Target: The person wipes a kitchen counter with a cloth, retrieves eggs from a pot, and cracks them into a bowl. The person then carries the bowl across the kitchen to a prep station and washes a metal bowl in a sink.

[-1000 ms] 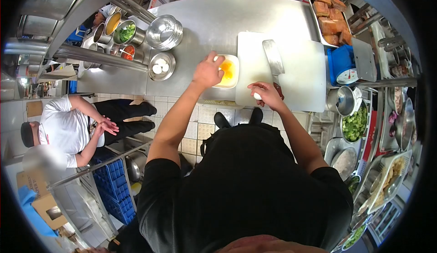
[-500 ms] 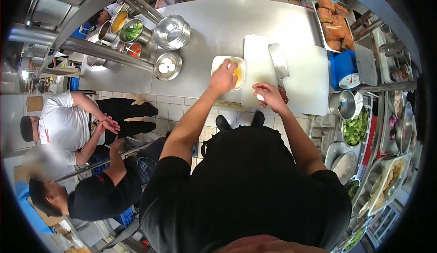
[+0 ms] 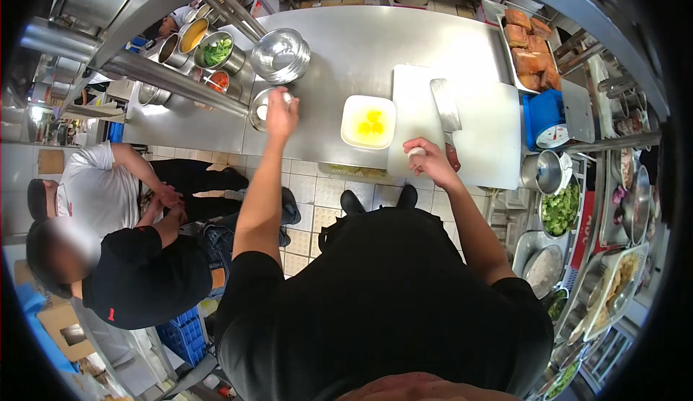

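My left hand (image 3: 282,118) reaches over a small metal bowl (image 3: 254,119), its fingers closed on a white egg (image 3: 288,98). Another egg (image 3: 262,112) shows in that bowl beside the hand, which hides part of it. Above the near edge of the white cutting board (image 3: 408,87), my right hand (image 3: 435,164) has its fingers curled round an egg (image 3: 416,152). Between the hands, a square white dish (image 3: 349,135) on the steel table holds cracked eggs with yellow yolks (image 3: 371,124). A cleaver (image 3: 446,105) lies on the board, its handle partly behind my right hand.
Stacked metal bowls (image 3: 280,56) and pots of vegetables (image 3: 216,51) stand at the left. On the right are a tray of browned meat blocks (image 3: 530,47), a blue scale (image 3: 545,116) and chopped greens (image 3: 560,210). Two people (image 3: 148,271) stand at left.
My left hand has moved left from the white dish to the metal bowl and closed on an egg. The dish's yolks are now uncovered. My right hand still holds its egg.
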`<state>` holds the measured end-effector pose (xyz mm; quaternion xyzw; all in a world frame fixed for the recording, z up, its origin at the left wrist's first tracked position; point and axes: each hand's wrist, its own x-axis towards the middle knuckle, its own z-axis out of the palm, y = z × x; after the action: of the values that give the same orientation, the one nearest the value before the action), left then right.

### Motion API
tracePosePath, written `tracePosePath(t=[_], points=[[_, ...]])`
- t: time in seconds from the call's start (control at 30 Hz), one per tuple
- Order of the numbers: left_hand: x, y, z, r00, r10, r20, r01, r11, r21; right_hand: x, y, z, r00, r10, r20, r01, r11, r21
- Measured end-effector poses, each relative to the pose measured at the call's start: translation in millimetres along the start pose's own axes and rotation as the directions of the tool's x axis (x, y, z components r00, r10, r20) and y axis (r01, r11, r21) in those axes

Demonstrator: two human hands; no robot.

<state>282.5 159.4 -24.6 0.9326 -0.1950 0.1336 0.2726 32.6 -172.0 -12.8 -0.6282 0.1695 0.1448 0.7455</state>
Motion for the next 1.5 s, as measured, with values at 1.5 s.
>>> tracePosePath(t=[1.5], points=[[-186.7, 98.3, 77.8, 0.987, -0.136, 0.091, 0.137, 0.991, -0.007, 62.7, 79.3, -23.7, 0.811, -0.516, -0.276, 0.374, 0.82, -0.433]])
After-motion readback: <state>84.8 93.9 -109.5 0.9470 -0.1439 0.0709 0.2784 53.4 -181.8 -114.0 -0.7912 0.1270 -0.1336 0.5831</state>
